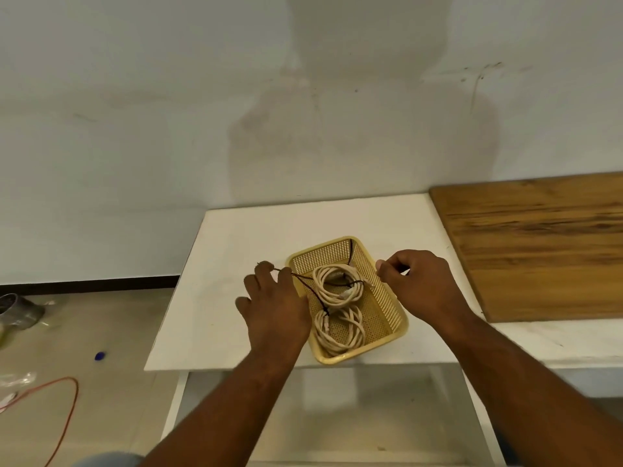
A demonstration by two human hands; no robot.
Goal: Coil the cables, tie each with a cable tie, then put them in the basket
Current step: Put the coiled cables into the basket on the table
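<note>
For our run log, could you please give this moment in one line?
basket: on table; far cable coil, near cable coil: inside; left hand: at dark tie; right hand: curled at rim

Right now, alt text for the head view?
Two tied coils of white cable lie in a yellow basket on a white table. The left hand touches a dark tie trailing over the left rim; the right hand, fingers curled, is at the right rim.

Pale, scuffed wall [168, 96] with a dark baseboard [91, 283]. Beige floor [111, 332] with an orange cord [76, 394], 1 blue cap [100, 355] and a metal can [17, 310]. White table [236, 230], with a wooden board [539, 247] to its right.
</note>
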